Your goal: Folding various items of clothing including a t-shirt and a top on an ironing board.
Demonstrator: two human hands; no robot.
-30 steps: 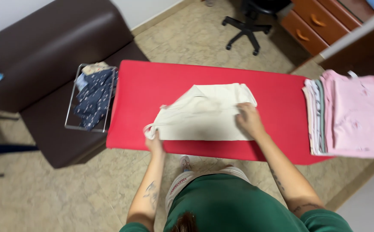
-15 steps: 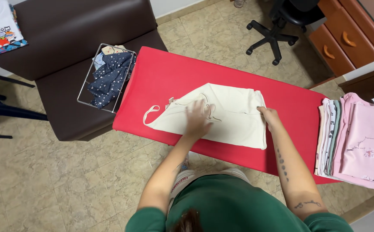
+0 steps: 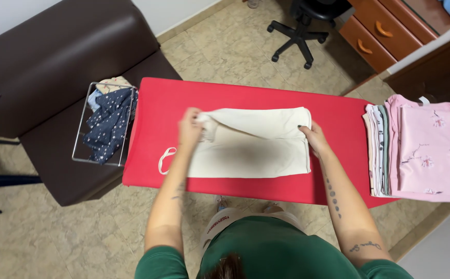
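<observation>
A cream cloth garment with a loop strap at its left end lies on the red ironing board. My left hand grips the garment's upper left edge and lifts a fold of it over the rest. My right hand pinches the garment's upper right corner. The far half of the cloth is rolled over toward me between the two hands.
A stack of folded pink and patterned clothes sits on the board's right end. A wire basket with dark blue dotted clothes stands on a brown sofa at left. An office chair and wooden drawers are beyond.
My left hand left the middle of the garment and took hold of its upper left edge. Both hands now fold the far edge over toward me.
</observation>
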